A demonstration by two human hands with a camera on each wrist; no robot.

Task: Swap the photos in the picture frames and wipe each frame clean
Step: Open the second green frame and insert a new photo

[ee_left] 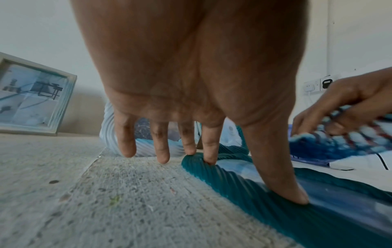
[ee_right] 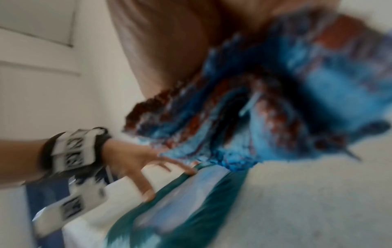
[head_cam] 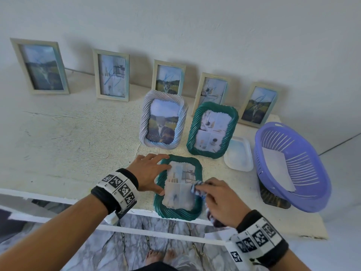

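The teal rope-twist frame (head_cam: 178, 213) lies flat, long axis running away; spread left hand (head_cam: 150, 173) pins its left rim, right hand (head_cam: 220, 200) pinches the blue checked cloth (head_cam: 197, 187) on the glass (right side).

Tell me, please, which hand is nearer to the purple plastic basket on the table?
Right. The right hand, gripping a blue cloth, is beside the purple plastic basket; the left hand lies beyond the flat teal frame.

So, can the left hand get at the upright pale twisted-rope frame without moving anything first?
Probably yes. The left hand presses with spread fingers on the flat teal rope frame, and the pale twisted-rope frame stands just behind it with bare table between. It would have to let go of the teal frame.
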